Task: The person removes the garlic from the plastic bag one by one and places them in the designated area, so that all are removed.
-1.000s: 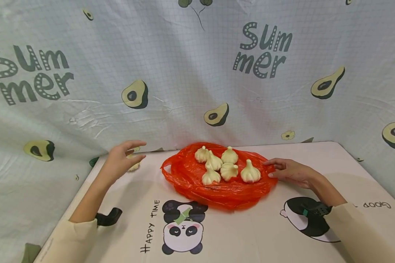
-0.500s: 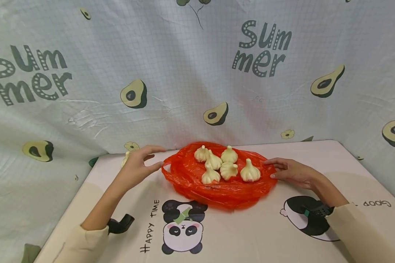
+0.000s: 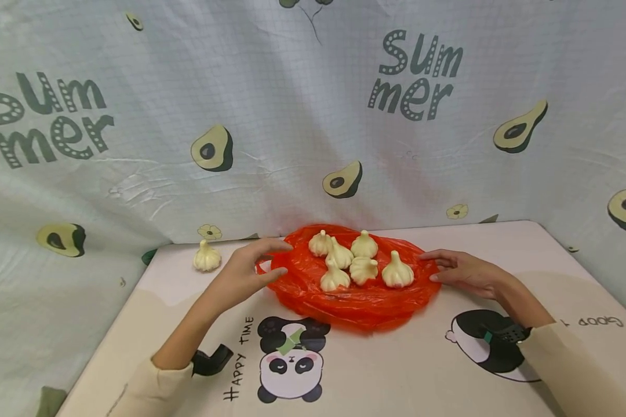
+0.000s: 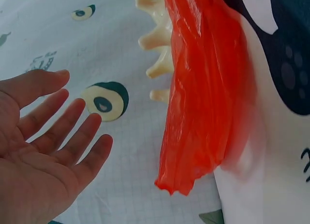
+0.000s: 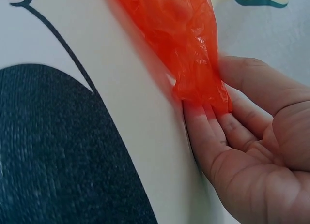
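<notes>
A red plastic bag (image 3: 344, 310) lies spread on the table, with several garlic bulbs (image 3: 397, 271) sitting upright or tilted in its opening. My left hand (image 3: 245, 272) reaches to the bag's left handle, thumb and fingers spread apart around nothing. The left wrist view has this hand (image 4: 53, 151) with its fingers loosely extended, apart from the bag (image 4: 208, 98). At the bag's right end is my right hand (image 3: 466, 275). In the right wrist view, the right hand (image 5: 256, 151) has the bag's gathered end (image 5: 201, 88) between thumb and fingers, some fingertips hidden behind the plastic.
One lone garlic bulb (image 3: 207, 256) stands at the back left, beyond my left hand. A printed cloth (image 3: 271, 116) hangs along the back and sides of the table (image 3: 396, 370). Pandas are printed on the tabletop.
My left hand has moved right, from beside the lone garlic bulb to the bag's left handle, leaving that bulb in view. My right hand stays at the bag's right end.
</notes>
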`<state>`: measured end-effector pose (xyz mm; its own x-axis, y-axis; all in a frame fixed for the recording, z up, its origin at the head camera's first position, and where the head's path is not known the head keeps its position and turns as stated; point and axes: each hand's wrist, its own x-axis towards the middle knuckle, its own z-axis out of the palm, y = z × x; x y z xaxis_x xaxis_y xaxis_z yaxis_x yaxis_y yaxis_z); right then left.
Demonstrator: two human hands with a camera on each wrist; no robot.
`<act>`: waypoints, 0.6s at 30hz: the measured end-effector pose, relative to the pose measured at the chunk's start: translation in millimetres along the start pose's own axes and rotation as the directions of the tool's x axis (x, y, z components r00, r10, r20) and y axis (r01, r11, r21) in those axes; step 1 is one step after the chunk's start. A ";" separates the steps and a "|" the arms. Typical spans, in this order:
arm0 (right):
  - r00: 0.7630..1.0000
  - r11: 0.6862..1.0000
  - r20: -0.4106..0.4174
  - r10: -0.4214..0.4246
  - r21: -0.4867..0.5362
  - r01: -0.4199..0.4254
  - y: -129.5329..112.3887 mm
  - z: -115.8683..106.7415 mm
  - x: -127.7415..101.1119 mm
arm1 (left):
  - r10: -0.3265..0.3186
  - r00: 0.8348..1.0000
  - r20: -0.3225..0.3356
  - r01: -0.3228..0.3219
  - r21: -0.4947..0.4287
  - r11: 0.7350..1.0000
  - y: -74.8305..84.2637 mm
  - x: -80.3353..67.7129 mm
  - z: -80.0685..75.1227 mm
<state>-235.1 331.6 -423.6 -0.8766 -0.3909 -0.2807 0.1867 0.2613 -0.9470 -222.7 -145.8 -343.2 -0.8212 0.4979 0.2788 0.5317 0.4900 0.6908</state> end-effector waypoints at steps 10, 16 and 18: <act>1.000 1.000 0.003 -0.001 -0.026 0.001 -0.8 2.6 2.1 | 0.002 0.995 0.095 -0.005 0.028 1.000 14.6 7.2 13.9; 1.000 1.000 -0.008 0.006 -0.019 -0.007 0.3 0.8 1.7 | 0.027 0.992 0.125 -0.029 0.011 1.000 22.3 9.7 16.9; 1.000 1.000 -0.006 0.004 -0.022 -0.004 0.6 0.4 1.7 | 0.034 0.991 0.133 -0.036 0.017 0.999 25.6 11.0 17.1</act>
<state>-236.2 330.7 -424.6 -0.8786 -0.3844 -0.2834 0.1803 0.2825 -0.9422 -214.6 -115.5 -333.9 -0.7681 0.6046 0.2110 0.5645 0.4838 0.6688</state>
